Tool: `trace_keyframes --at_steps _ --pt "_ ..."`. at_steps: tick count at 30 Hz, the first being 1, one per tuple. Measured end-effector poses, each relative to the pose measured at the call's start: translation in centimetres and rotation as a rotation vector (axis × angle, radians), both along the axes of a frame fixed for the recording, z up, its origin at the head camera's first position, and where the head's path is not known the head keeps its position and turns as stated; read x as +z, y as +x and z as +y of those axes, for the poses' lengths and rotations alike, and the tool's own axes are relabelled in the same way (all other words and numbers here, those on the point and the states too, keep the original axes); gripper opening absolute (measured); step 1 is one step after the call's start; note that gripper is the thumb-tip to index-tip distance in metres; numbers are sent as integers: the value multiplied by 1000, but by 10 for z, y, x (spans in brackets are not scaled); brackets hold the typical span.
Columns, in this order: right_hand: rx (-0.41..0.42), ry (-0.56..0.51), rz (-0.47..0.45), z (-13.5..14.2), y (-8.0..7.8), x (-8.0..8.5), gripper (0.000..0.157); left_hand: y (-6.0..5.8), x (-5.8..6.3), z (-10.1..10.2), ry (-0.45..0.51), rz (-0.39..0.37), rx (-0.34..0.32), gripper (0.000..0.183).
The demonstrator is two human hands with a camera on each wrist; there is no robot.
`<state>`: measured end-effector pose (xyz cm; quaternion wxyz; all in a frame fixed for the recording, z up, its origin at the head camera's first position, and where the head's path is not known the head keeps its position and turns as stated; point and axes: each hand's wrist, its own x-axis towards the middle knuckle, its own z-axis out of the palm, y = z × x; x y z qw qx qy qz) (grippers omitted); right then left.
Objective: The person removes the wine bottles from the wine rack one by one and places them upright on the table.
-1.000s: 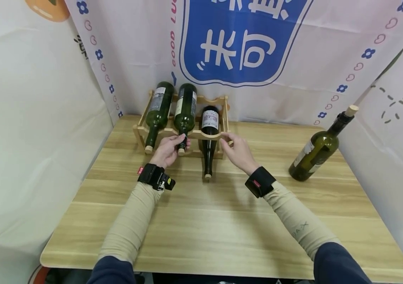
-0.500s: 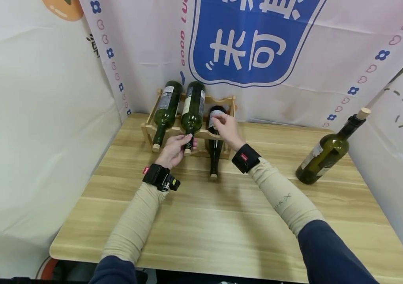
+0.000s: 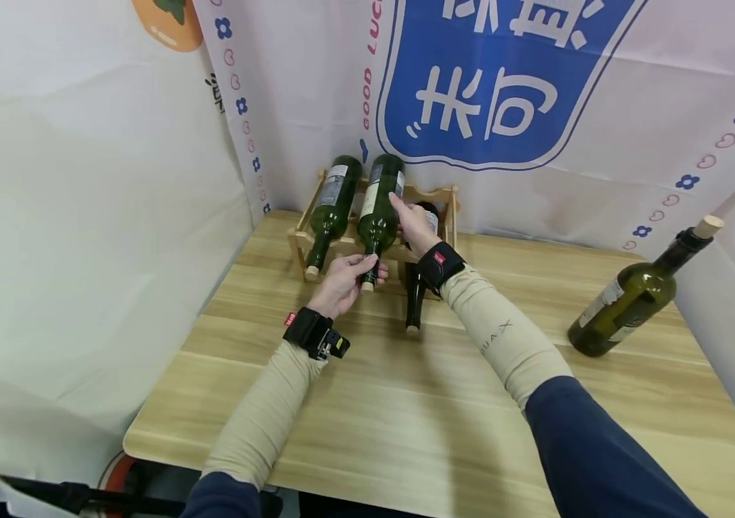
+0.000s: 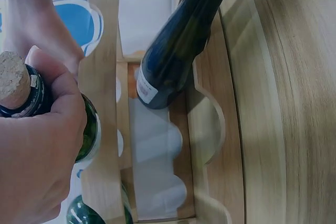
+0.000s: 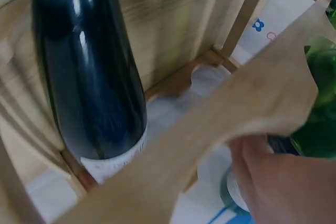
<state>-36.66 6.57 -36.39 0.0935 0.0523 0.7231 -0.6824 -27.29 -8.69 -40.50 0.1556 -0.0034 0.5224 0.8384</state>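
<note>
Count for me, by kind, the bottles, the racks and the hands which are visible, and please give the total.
Bottles: 4 (left bottle and middle bottle on the upper level, lower bottle beneath, standing bottle on the table)
Racks: 1 (wooden rack)
Hands: 2 (left hand, right hand)
Total: 7
</note>
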Motion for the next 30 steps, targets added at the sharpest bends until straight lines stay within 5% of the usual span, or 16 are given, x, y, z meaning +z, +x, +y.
trace_keyframes --at_steps 9,17,30 --pt "-28 -131 47 6 -1 -10 43 11 1 12 -20 41 -6 19" --pt "6 -156 104 16 7 -3 57 19 8 20 -48 109 -6 34" --pt "-2 -119 91 39 20 4 62 33 12 44 -93 129 -11 30"
